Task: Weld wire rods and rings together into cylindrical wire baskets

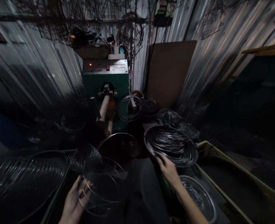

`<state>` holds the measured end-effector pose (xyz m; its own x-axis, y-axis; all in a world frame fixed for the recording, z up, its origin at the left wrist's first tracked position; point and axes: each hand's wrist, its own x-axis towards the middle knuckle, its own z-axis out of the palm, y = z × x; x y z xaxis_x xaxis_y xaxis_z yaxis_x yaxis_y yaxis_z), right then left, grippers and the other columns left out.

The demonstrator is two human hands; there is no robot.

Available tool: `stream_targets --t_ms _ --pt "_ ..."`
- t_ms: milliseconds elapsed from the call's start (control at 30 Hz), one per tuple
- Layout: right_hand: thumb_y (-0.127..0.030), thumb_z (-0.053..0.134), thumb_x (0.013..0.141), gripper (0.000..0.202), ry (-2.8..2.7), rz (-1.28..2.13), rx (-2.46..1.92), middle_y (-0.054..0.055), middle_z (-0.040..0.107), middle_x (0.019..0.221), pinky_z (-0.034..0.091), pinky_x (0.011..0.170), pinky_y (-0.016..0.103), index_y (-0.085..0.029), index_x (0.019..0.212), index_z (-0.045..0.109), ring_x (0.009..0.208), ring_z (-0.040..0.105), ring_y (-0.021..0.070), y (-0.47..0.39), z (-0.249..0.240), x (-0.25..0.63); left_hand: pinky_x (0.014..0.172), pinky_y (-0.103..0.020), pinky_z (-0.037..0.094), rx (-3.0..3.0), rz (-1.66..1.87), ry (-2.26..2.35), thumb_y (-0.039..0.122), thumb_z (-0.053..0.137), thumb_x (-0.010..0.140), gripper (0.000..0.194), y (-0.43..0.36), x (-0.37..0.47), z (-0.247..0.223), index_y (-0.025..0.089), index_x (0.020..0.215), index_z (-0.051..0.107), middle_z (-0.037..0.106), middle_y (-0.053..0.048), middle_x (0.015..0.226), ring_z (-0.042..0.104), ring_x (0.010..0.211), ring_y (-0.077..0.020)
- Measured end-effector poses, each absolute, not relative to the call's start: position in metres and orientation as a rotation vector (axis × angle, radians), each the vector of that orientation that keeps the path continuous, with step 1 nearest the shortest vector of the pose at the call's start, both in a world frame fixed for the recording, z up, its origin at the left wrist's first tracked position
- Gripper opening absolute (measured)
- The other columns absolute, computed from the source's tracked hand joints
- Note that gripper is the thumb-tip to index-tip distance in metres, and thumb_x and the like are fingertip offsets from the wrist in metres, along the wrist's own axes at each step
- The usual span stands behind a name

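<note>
In our left hand [78,196] we hold the thin wire rings [97,197], with the fingers curled about them; these rings are low in the view, in front of our body. Our right hand [169,170] is at the near left edge of the dark basin [193,159], in which many wire hoops [167,140] lie. Its fingers are narrow together, but we cannot tell if they grip a wire or the rim. Beside our right forearm we see a metal bowl [214,207] with small metal pieces [194,193].
</note>
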<state>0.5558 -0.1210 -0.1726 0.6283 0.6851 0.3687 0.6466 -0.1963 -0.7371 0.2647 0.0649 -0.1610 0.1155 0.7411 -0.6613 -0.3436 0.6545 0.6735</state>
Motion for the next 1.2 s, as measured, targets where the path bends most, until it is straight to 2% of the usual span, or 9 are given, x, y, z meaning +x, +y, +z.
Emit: stream_targets --t_ms 100,200,367,533,733,833,967,1067,1200 --pt "-0.041 0.042 0.083 0.042 -0.628 -0.091 -2.428 0.018 0.067 0.105 0.047 0.088 0.043 -0.011 0.103 0.065 0.099 0.063 0.0303 -0.217 -0.241 0.581 0.048 -0.023 0.047 0.333 0.906 1.248 0.01 0.046 0.086 0.015 0.073 0.272 -0.147 0.014 0.074 0.055 0.055 0.001 0.053 0.055 0.044 -0.0121" --pt "-0.028 0.044 0.082 0.04 -0.442 0.21 -2.931 0.023 0.067 0.097 0.048 0.082 0.042 -0.003 0.106 0.064 0.092 0.065 0.0328 -0.287 -0.288 0.583 0.05 -0.022 0.045 0.364 0.95 1.114 0.021 0.043 0.09 0.032 0.084 0.289 -0.145 0.015 0.059 0.044 0.035 0.005 0.037 0.041 0.037 -0.0085" --pt "-0.029 0.051 0.084 0.04 -0.291 0.579 -3.04 0.017 0.065 0.112 0.045 0.086 0.032 -0.01 0.118 0.059 0.106 0.061 0.0262 -0.299 -0.311 0.566 0.049 -0.018 0.038 0.605 1.085 0.938 0.028 0.039 0.093 0.034 0.107 0.327 -0.155 0.017 0.062 0.044 0.027 0.009 0.034 0.025 0.034 -0.0063" --pt "-0.026 0.053 0.083 0.036 -0.371 0.644 -3.042 0.015 0.067 0.11 0.045 0.087 0.03 -0.013 0.115 0.062 0.104 0.062 0.024 -0.298 -0.315 0.57 0.042 -0.017 0.026 0.772 1.197 0.9 0.029 0.045 0.09 0.027 0.114 0.346 -0.157 0.014 0.069 0.051 0.034 0.009 0.038 0.026 0.034 -0.0051" --pt "-0.023 0.053 0.079 0.032 -0.604 0.601 -3.059 0.016 0.069 0.103 0.048 0.087 0.034 -0.011 0.106 0.066 0.1 0.065 0.027 -0.303 -0.32 0.575 0.039 -0.016 0.018 0.801 1.328 0.883 0.047 0.063 0.075 0.036 0.114 0.35 -0.167 0.014 0.07 0.052 0.036 0.009 0.042 0.028 0.035 -0.0027" --pt "-0.026 0.046 0.083 0.033 -0.507 0.568 -3.123 0.015 0.071 0.094 0.051 0.079 0.037 -0.013 0.107 0.065 0.089 0.068 0.0283 -0.304 -0.32 0.573 0.039 -0.016 0.018 0.791 1.356 0.846 0.05 0.065 0.072 0.039 0.119 0.344 -0.177 0.013 0.071 0.054 0.036 0.009 0.044 0.027 0.036 -0.0019" --pt "-0.027 0.038 0.087 0.039 -0.403 0.53 -3.161 0.018 0.07 0.081 0.052 0.067 0.04 -0.008 0.112 0.06 0.072 0.069 0.0308 -0.304 -0.306 0.567 0.038 -0.016 0.017 0.759 1.377 0.873 0.051 0.068 0.069 0.04 0.125 0.335 -0.185 0.013 0.07 0.054 0.036 0.009 0.045 0.028 0.037 -0.0016" --pt "-0.027 0.042 0.082 0.038 -0.365 0.401 -3.065 0.02 0.07 0.081 0.052 0.072 0.043 -0.007 0.108 0.063 0.076 0.068 0.033 -0.294 -0.287 0.569 0.038 -0.015 0.018 0.748 1.384 0.882 0.052 0.068 0.068 0.041 0.13 0.332 -0.188 0.012 0.07 0.055 0.037 0.008 0.047 0.028 0.038 -0.0016" --pt "-0.039 0.054 0.073 0.031 -0.277 0.345 -2.602 0.016 0.071 0.089 0.051 0.077 0.045 -0.017 0.09 0.067 0.089 0.066 0.0341 -0.237 -0.251 0.568 0.039 -0.015 0.018 0.762 1.403 0.877 0.052 0.065 0.073 0.04 0.133 0.331 -0.19 0.013 0.069 0.055 0.037 0.008 0.048 0.028 0.039 -0.0018"
